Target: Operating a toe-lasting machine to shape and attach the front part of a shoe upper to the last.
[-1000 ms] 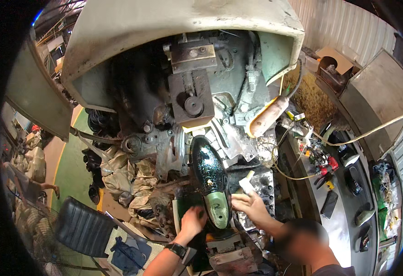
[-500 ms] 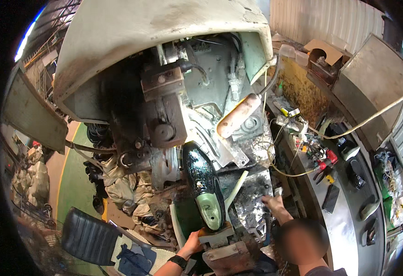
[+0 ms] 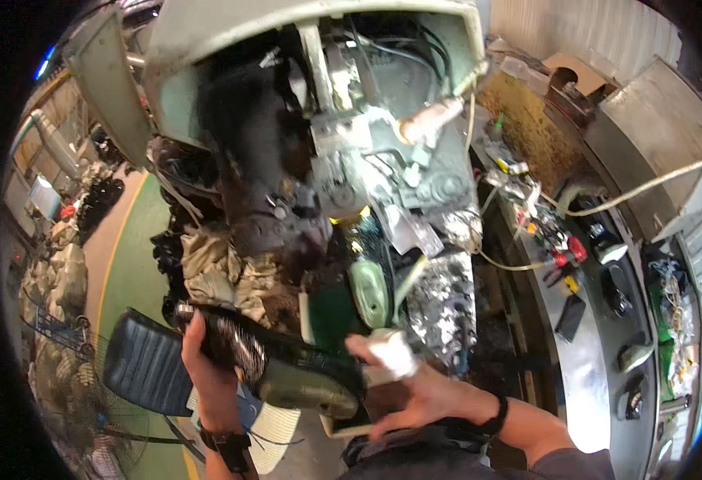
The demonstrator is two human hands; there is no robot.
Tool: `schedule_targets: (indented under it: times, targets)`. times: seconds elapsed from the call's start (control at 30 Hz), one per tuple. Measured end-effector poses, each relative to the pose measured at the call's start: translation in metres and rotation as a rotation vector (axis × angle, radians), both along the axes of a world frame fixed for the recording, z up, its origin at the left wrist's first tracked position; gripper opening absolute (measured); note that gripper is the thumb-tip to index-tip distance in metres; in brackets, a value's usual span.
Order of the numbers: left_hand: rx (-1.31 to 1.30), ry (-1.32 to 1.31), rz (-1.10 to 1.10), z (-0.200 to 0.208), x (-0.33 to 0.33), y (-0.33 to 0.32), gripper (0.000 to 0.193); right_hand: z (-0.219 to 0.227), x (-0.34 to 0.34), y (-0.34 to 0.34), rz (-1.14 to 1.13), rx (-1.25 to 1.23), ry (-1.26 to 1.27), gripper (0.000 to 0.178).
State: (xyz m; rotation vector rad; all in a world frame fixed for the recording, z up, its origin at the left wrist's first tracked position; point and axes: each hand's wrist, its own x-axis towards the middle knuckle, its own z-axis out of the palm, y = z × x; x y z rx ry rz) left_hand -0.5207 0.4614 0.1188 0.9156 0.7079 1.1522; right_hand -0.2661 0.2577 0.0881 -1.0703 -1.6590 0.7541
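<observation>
My left hand (image 3: 209, 370) grips one end of a black shoe upper on a green last (image 3: 307, 388), sole side partly facing up, held tilted above the front of the machine. A second shoe on a green last (image 3: 371, 293) sits in the machine, its dark toe end under the metal parts. My right hand (image 3: 427, 396) is open beside the heel end of the held shoe, thumb spread from the fingers. White wrapping or cloth (image 3: 393, 353) covers some of its fingers; which of the two is blurred.
The large pale machine hood (image 3: 287, 24) arches over the metal works. A bench (image 3: 583, 384) at the right carries a dark phone-like slab (image 3: 571, 318), red-handled tools (image 3: 569, 253) and several black shoe parts. A black padded chair (image 3: 144, 364) stands at the left, near beige cloth bundles (image 3: 207, 268).
My left hand has left the machine's front and now holds a shoe on a last at the left. My right hand has come in from the right. The view has shifted.
</observation>
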Motion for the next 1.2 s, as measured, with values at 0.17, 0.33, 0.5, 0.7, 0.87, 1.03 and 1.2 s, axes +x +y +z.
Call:
schedule_targets:
  times: [0.17,0.33,0.5,0.7,0.87,1.03,1.2]
  targets:
    - [-0.129,-0.224,-0.248,0.02,0.067,-0.025,0.03,0.012,-0.024,-0.021,-0.447,0.297,-0.078,0.113]
    - [-0.105,-0.127,-0.467,0.016,0.131,-0.059,0.035,0.016,-0.008,-0.081,-0.612,0.403,-0.098,0.113]
    - [-0.217,-0.047,-0.593,-0.004,0.203,-0.11,0.032,0.019,0.01,-0.161,-0.822,0.36,-0.209,0.102]
    - [-0.296,0.094,-0.682,-0.011,0.299,-0.231,0.024,0.005,0.034,-0.261,-1.266,0.33,-0.171,0.079]
    - [-0.243,0.357,-0.971,-0.064,0.377,-0.35,0.03,-0.05,0.056,-0.378,-1.48,0.269,0.069,0.082]
    - [-0.303,0.605,-1.507,-0.143,0.434,-0.46,0.049,-0.094,0.052,-0.497,-1.786,0.116,0.954,0.059]
    - [0.335,0.643,-1.63,-0.181,0.43,-0.524,0.051,-0.176,0.034,-0.71,-1.981,0.368,1.54,0.05]
